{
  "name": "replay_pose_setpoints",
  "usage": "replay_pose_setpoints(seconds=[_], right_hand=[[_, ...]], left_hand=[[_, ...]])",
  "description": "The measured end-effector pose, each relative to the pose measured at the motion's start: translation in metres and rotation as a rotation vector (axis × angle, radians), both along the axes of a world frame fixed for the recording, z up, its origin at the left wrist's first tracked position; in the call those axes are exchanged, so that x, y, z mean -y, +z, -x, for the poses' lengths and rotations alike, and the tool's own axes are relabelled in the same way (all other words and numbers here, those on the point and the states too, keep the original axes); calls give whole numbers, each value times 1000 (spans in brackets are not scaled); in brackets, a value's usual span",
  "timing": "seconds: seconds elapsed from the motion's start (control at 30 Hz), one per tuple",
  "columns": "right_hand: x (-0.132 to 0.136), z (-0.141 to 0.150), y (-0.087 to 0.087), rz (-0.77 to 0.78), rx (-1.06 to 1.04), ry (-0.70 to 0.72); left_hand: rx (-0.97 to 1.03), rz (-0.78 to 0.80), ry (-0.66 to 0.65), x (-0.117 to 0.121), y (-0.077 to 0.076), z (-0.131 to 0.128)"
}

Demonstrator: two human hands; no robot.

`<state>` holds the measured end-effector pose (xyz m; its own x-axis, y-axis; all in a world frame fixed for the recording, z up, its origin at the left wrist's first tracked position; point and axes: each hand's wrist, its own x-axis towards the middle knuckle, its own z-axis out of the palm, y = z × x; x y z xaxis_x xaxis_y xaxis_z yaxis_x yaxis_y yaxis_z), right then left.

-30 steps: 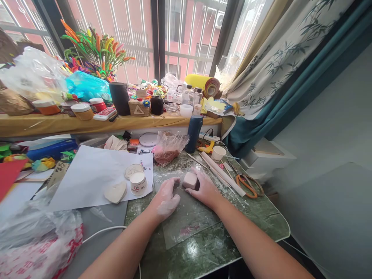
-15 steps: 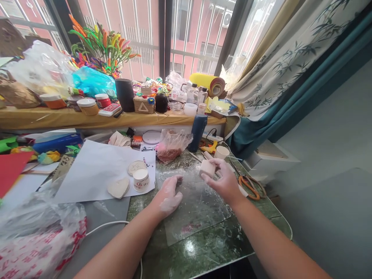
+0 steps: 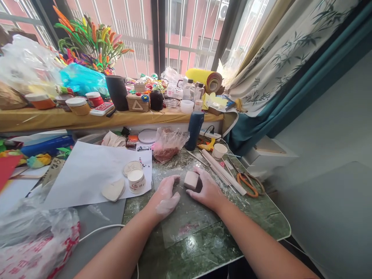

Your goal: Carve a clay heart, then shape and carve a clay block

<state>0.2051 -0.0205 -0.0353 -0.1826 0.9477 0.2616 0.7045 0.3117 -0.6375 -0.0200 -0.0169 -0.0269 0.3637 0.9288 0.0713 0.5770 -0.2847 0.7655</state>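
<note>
A pale, squarish clay block (image 3: 191,180) sits low over the clear plastic sheet (image 3: 186,217), its shadow beside it. Thumb and fingers of my right hand (image 3: 207,190) grip its near and far sides. My left hand (image 3: 167,195), dusted with white powder, is on the sheet to the left, thumb apart from the slightly bent fingers and nothing in it. Left of that hand, on white paper (image 3: 84,174), are a heart-shaped clay piece (image 3: 114,190), a round clay disc (image 3: 132,167) and a paper cup (image 3: 136,181).
Rolling rods (image 3: 223,170), orange-handled scissors (image 3: 247,185) and another paper cup (image 3: 220,150) lie to the right. Behind stand a bag of reddish material (image 3: 167,149) and a dark blue bottle (image 3: 194,130). A crumpled plastic bag (image 3: 37,240) fills the near left.
My right hand has brought the clay block left and lower, closer to my left hand, uncovering the rods. My left hand has barely moved; the view has shifted slightly.
</note>
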Motion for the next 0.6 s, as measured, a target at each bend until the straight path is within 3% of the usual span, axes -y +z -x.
replay_pose_setpoints(seconds=[0.13,0.27,0.43,0.5,0.6], right_hand=[[-3,-1,3,42,-63,25],[-6,-2,17,39,-218,-3],[-13,-1,37,-145,-596,-59],[-13,-1,34,-137,-480,-50],[-10,-1,17,-41,-147,-58]], left_hand=[[-1,-20,-7,0,-2,0],[-2,-33,-3,-1,-1,0],[-10,-33,-7,-1,0,0],[-6,-34,-2,0,0,0],[-4,-28,0,0,1,0]])
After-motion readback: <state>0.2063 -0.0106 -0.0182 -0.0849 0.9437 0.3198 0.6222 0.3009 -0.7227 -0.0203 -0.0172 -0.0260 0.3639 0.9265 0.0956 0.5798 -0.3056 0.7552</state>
